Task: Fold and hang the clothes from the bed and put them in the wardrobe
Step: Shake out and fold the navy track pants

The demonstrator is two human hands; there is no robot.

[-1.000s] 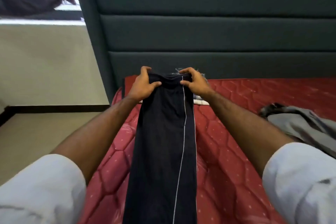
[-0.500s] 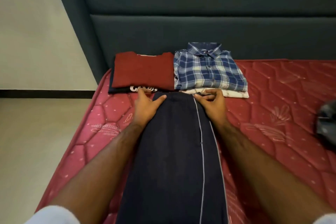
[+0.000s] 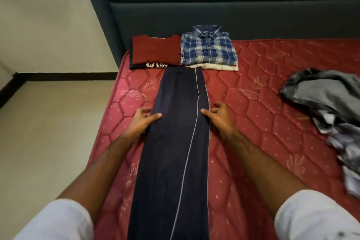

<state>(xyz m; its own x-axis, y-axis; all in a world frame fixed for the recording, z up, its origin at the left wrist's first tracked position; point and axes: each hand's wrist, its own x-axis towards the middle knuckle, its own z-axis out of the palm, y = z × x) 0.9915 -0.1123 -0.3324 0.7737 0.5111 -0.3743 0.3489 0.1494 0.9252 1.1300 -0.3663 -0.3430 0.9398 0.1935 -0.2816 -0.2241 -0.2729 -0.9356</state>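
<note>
Both hands (image 3: 144,121) (image 3: 218,117) grip trousers (image 3: 175,142); hem cut off.

A dark grey-green padded headboard (image 3: 214,6) rises behind the red quilted mattress (image 3: 272,122). A beige floor (image 3: 48,132) meets a cream wall (image 3: 42,25) with a black skirting strip (image 3: 64,76).

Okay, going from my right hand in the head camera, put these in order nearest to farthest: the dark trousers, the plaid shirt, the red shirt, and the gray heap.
From the right hand:
1. Trousers, touching its thumb, on its left.
2. Plaid shirt, ahead by the headboard.
3. Red shirt, ahead and left, beside the plaid shirt.
4. Gray heap, off to the right; too close to call against the red shirt.
</note>
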